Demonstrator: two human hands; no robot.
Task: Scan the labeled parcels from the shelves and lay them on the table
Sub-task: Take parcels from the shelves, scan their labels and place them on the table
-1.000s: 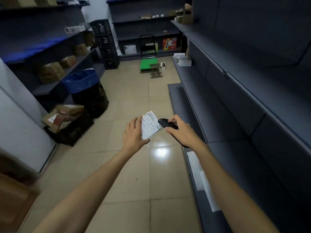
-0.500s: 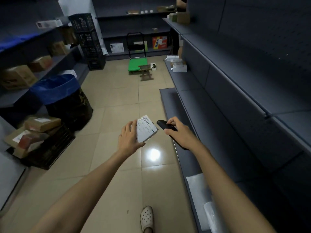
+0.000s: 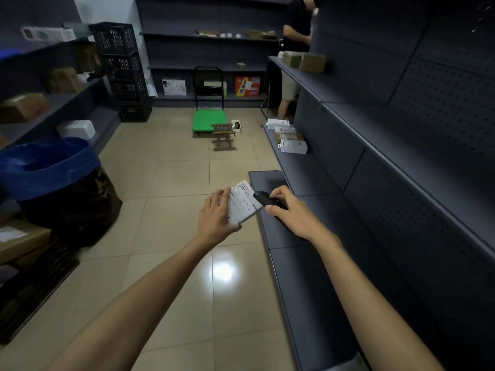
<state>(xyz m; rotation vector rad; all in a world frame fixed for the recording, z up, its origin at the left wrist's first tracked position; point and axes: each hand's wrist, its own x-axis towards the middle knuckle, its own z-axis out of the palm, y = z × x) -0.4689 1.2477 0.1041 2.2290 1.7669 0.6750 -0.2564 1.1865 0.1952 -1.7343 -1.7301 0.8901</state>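
Note:
My left hand (image 3: 215, 216) holds a small flat white parcel (image 3: 244, 204) with a printed label facing up, out over the tiled floor in front of me. My right hand (image 3: 293, 214) grips a black handheld scanner (image 3: 263, 198), whose nose is right beside the parcel's right edge. Several white and brown labeled parcels (image 3: 289, 139) lie on the low dark shelf (image 3: 302, 167) further ahead on the right. Two brown boxes (image 3: 305, 61) sit on the upper right shelf.
A person (image 3: 293, 49) stands at the far end of the right shelving. A green trolley (image 3: 210, 123) and a small wooden stool (image 3: 223, 135) are on the floor ahead. A blue-lined bin (image 3: 51, 170), black crates (image 3: 122, 68) and cardboard boxes (image 3: 22, 107) line the left side.
The view has swung right and moved forward along the aisle; the far person has come into view. Both hands keep their hold on the parcel and the scanner, close together.

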